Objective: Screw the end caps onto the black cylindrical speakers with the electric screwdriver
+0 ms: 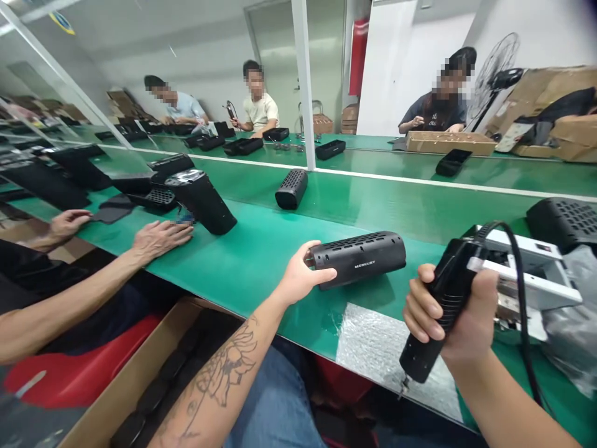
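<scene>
My left hand [303,274] grips one end of a black perforated housing [364,258] marked MERKURY, thumb along its front side. The housing is tilted a little and held at or just above the green bench; contact is hard to tell. In my right hand [459,311] is a black corded electric screwdriver [441,305], its bit pointing down near the bench's front edge. A sheet of bubble wrap [368,339] lies between my hands on the bench. The screwdriver is apart from the housing.
A co-worker's hand [161,241] rests at left beside black housings [205,202]. Another perforated housing [292,188] lies ahead. A white metal device [536,267] and a plastic bag [573,317] stand at right. A post [304,87] rises mid-bench. Several people work across.
</scene>
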Demonstrator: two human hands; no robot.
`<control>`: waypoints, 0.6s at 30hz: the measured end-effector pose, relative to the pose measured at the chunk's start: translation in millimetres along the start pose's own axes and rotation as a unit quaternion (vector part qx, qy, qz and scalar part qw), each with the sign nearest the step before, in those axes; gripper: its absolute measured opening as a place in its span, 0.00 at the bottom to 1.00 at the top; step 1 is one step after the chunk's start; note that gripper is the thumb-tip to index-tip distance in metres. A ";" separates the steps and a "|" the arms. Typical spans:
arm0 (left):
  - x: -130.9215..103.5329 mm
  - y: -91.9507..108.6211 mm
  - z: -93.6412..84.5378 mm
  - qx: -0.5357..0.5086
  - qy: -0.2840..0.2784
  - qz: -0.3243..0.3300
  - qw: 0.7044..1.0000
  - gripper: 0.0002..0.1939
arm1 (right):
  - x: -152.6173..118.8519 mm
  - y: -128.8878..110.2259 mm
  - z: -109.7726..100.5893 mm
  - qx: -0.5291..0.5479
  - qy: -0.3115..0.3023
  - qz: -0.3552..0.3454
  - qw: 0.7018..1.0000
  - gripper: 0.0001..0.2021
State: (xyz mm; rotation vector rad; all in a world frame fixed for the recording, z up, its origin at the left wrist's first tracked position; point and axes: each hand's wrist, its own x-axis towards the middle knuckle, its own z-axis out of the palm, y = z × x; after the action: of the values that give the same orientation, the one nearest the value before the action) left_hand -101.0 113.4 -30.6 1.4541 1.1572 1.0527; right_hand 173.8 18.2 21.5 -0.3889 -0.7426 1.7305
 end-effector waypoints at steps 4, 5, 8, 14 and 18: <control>15.2 0.1 -1.1 0.009 0.039 -0.014 0.999 0.46 | 6.5 16.7 -20.7 0.031 0.012 0.043 0.999 0.31; 18.8 -0.4 -0.3 0.012 0.047 -0.014 0.999 0.46 | 6.3 20.7 -23.6 0.040 0.018 0.054 0.998 0.31; 36.6 -3.0 7.7 0.039 0.074 0.001 0.997 0.46 | 4.2 32.7 -27.4 0.068 0.037 0.075 0.994 0.30; 121.9 -5.0 69.3 0.109 0.171 0.058 0.978 0.48 | 6.7 58.0 -29.1 0.096 0.075 0.117 0.986 0.30; 187.3 -2.8 129.1 0.121 0.206 0.067 0.969 0.48 | 7.2 65.3 -33.5 0.089 0.079 0.127 0.985 0.29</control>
State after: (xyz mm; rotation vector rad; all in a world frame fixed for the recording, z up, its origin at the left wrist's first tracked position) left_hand 57.2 276.4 -43.5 1.5623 1.5427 1.3926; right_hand 143.7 25.0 -45.6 -0.5084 -0.4344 1.9624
